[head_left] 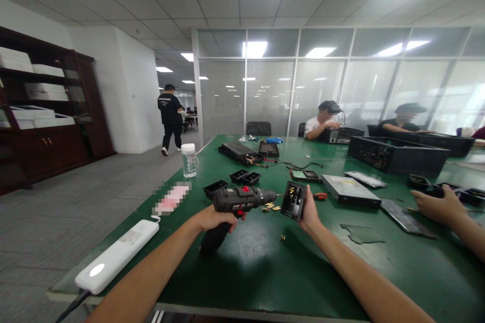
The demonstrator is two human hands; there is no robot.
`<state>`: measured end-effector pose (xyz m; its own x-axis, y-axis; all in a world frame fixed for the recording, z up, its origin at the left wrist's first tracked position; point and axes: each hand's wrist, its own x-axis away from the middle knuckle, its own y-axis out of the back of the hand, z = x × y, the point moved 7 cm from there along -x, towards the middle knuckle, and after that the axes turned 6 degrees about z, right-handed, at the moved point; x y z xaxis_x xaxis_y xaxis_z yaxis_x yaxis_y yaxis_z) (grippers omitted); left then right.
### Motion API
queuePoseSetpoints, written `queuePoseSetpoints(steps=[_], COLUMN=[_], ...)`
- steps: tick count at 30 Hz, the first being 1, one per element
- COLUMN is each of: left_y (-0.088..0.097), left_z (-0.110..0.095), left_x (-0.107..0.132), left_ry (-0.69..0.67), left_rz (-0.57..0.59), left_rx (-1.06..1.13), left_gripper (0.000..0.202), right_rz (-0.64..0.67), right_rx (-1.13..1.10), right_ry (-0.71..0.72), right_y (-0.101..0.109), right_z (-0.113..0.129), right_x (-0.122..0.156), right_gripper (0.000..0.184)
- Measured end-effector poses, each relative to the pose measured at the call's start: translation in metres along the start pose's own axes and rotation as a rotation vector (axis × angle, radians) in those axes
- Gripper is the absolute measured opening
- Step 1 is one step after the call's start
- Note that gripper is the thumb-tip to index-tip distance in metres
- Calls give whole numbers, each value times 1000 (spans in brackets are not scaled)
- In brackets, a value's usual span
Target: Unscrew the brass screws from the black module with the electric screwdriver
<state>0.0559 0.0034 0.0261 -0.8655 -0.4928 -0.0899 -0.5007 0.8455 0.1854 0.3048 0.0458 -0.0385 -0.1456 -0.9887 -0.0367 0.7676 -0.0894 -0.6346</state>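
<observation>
My left hand (215, 219) is wrapped round the grip of a black cordless drill (234, 199) with red details. The drill points right, and its thin bit reaches to the open face of a small black plastic housing (293, 206). Whether the bit touches a screw inside cannot be made out. My right hand (310, 211) grips that housing by its right side, tilted up above the table, with brass-coloured parts showing inside. Small brass pieces (276, 208) lie on the green table (250, 272) below the bit. Similar black housings (250, 178) sit behind the drill.
A white power strip (120, 255) and a clear bottle (189, 161) stand at left. Rightward lie an optical drive (350, 192), an orange-handled tool (320, 196) and a dark broken sheet (362, 234). A co-worker's hand (443, 207) holds something black at far right. Computer cases (397, 154) stand behind.
</observation>
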Motion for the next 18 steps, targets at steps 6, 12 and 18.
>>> queuePoseSetpoints(steps=[6,12,18], left_y=[-10,-19,-15], left_z=[-5,-7,-2], left_x=[-1,-1,1], left_ry=[22,78,70], left_rz=[-47,-100,-112], left_rx=[20,38,62], left_gripper=[18,21,18], right_rz=[-8,-11,-8], right_rx=[-2,8,9], right_ry=[4,17,4], right_y=[2,3,2], right_z=[-2,-1,-4], right_x=[-2,-2,-2], right_gripper=[46,43,43])
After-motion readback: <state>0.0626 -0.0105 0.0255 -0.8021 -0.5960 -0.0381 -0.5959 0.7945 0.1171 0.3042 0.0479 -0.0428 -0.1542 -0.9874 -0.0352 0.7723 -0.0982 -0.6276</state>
